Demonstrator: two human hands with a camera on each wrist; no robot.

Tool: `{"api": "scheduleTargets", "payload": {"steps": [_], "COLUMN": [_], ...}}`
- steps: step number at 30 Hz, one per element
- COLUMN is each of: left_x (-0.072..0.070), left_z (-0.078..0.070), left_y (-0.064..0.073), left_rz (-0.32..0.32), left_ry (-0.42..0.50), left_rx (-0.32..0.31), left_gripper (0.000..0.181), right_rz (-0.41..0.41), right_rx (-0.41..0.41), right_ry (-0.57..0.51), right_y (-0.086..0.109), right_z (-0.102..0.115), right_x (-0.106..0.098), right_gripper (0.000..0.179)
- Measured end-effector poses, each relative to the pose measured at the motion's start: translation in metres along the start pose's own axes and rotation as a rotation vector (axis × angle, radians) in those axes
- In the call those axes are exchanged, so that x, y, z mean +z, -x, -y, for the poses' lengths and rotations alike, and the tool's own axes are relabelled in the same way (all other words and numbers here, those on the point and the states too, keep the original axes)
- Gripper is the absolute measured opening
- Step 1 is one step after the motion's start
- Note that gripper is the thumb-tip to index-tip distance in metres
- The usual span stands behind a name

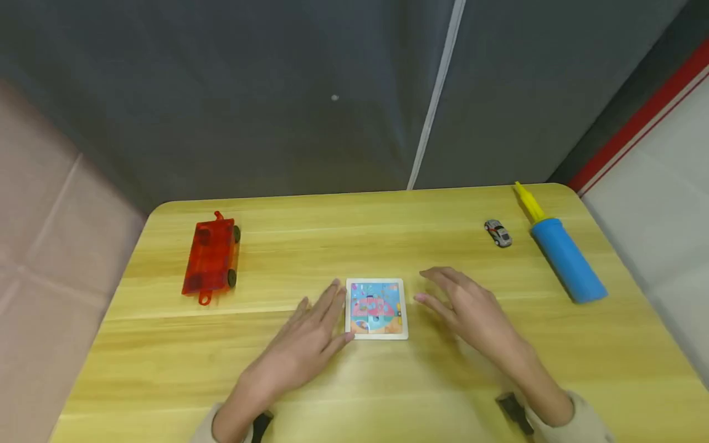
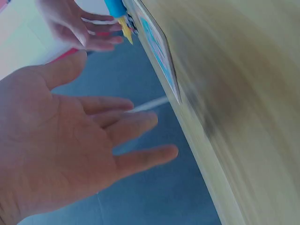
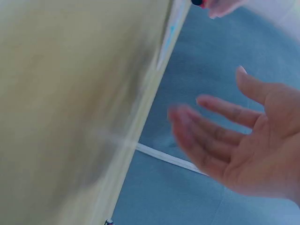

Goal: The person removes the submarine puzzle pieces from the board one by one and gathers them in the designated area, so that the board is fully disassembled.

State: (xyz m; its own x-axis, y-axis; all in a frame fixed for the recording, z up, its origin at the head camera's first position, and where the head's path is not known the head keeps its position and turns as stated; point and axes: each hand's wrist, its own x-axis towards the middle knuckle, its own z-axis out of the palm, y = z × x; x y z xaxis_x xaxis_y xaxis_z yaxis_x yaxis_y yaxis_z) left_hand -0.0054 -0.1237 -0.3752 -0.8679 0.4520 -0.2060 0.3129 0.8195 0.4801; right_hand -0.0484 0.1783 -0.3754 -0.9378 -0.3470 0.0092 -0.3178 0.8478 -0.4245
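A small square picture puzzle (image 1: 376,309) in a white frame lies flat at the middle of the table, its tiles showing a pink and blue sea scene. My left hand (image 1: 307,335) is at the puzzle's left edge in the head view, fingers spread and holding nothing. Its palm and loosely straight fingers show in the left wrist view, above the tabletop. To the right of the puzzle, a short gap away, hovers my right hand (image 1: 471,311), its fingers relaxed and nothing in them. The right wrist view shows that hand slightly blurred.
A red see-through toy wagon (image 1: 210,255) with dark wheels stands at the left of the table (image 1: 310,240). Toward the back right are a small silver toy car (image 1: 498,233) and a blue hand pump (image 1: 569,261) with a yellow nozzle. A dark curtain (image 1: 249,98) hangs behind.
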Motion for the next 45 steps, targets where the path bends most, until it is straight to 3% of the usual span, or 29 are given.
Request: {"api": "scheduleTargets", "payload": {"steps": [4, 8, 14, 19, 29, 45], "left_x": [0.010, 0.022, 0.030, 0.029, 0.034, 0.039], "left_z": [-0.009, -0.017, -0.021, -0.020, -0.019, -0.029], "left_y": [0.002, 0.001, 0.000, -0.002, -0.010, -0.018], "left_rz": [0.112, 0.145, 0.125, 0.104, 0.191, 0.162], "left_ry": [0.060, 0.057, 0.022, 0.018, 0.052, -0.091], "left_rx": [0.091, 0.119, 0.088, 0.074, 0.059, -0.012], "left_gripper": [0.074, 0.074, 0.075, 0.077, 0.078, 0.080], "right_rz": [0.073, 0.143, 0.216, 0.208, 0.215, 0.231], "right_rx": [0.010, -0.040, -0.042, -0.036, -0.025, 0.042], "right_ry": [-0.156, -0.259, -0.256, -0.253, -0.261, -0.351], "right_y": [-0.009, -0.027, -0.044, -0.049, -0.057, -0.063], "right_z": [0.005, 0.007, 0.012, 0.011, 0.001, 0.002], "right_x": [0.002, 0.010, 0.023, 0.028, 0.030, 0.031], "right_gripper": [0.036, 0.031, 0.026, 0.022, 0.011, 0.008]}}
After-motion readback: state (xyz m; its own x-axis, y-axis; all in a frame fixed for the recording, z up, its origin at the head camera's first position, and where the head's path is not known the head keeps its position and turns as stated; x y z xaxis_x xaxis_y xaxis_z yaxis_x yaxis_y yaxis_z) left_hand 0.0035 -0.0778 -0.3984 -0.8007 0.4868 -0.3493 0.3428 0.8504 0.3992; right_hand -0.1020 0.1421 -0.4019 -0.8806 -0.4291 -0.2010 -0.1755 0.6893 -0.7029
